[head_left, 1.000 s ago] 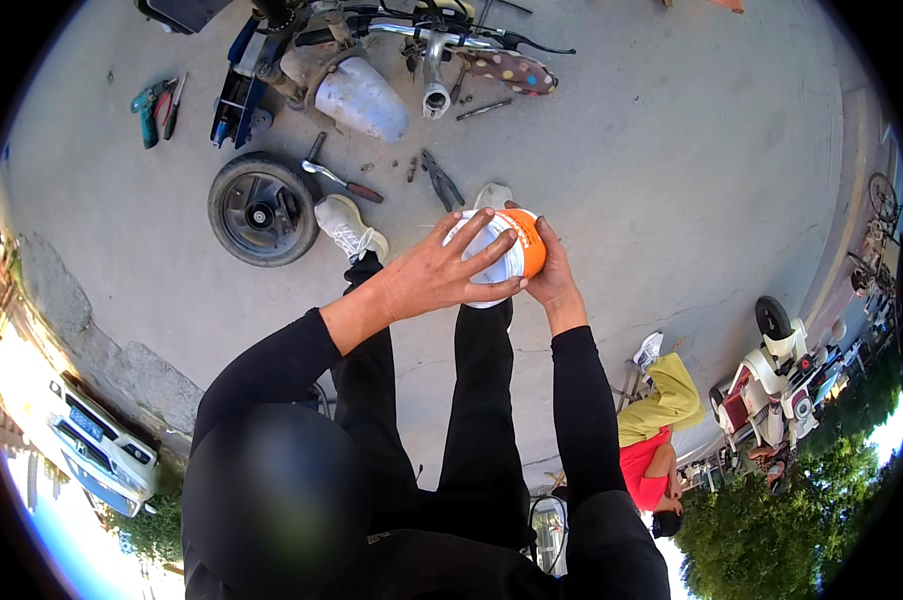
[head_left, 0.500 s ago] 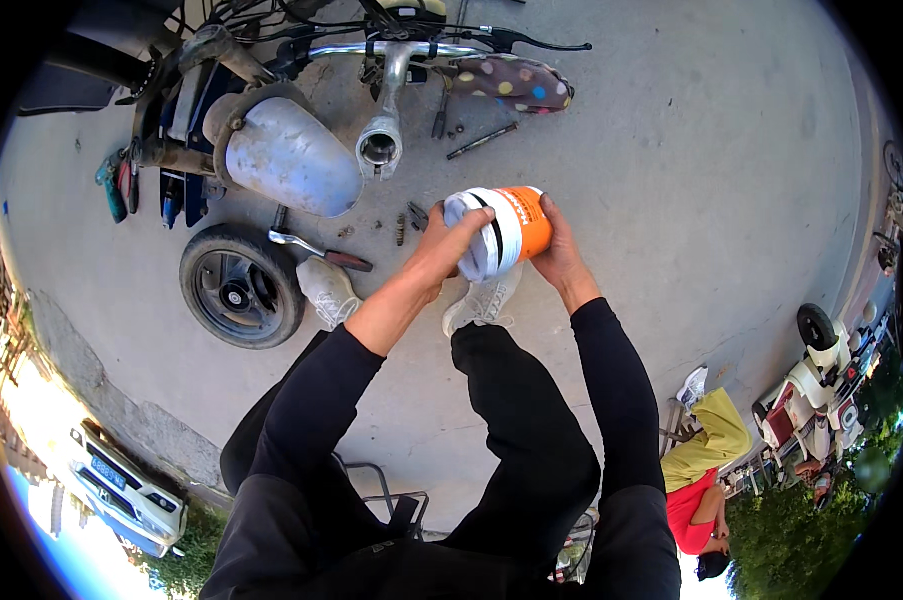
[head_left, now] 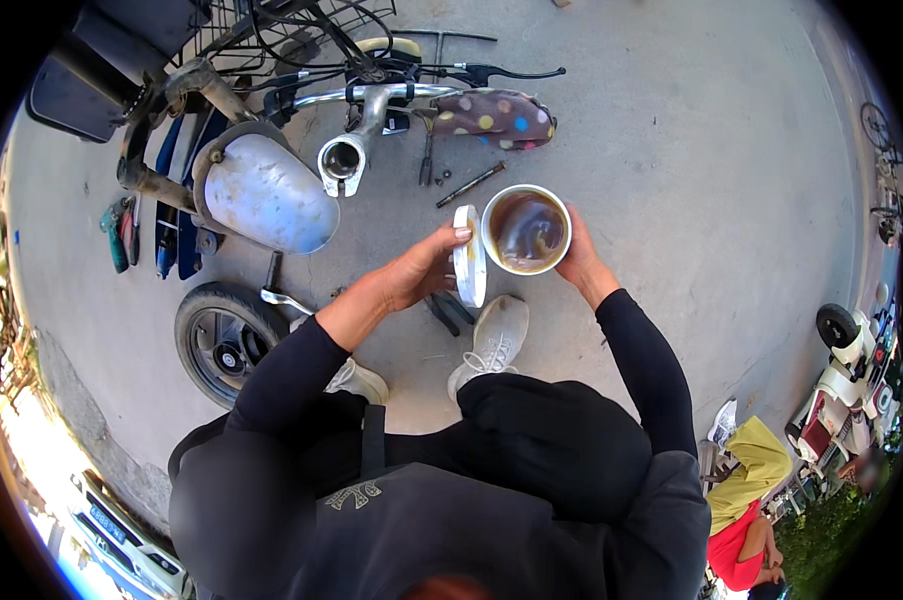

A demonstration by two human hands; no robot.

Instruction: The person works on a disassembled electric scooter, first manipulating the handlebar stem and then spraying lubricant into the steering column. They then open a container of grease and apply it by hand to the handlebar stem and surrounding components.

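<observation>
Upright in my right hand [head_left: 585,262] is a round white tub [head_left: 487,228], with brown, glossy grease [head_left: 525,232] showing inside its rim. My right fingers wrap round the tub's right side and are partly hidden by it. Just left of the tub, my left hand [head_left: 420,268] grips a white lid [head_left: 470,272] tilted on edge, its inner face toward the tub. Brown smears mark the lid. Below them on the ground are dark-handled pliers [head_left: 444,314], beside my right shoe [head_left: 499,335].
A partly dismantled bike has handlebars with a bare stem [head_left: 360,140] and a metal mudguard [head_left: 272,195]. A loose wheel [head_left: 227,340], a hammer [head_left: 282,296] and a rod [head_left: 471,186] lie on the concrete. Another person [head_left: 747,480] sits at lower right.
The lid has come off the tub and is apart from it in my left hand. The tub has turned from its side to upright, its contents now visible. My view has shifted.
</observation>
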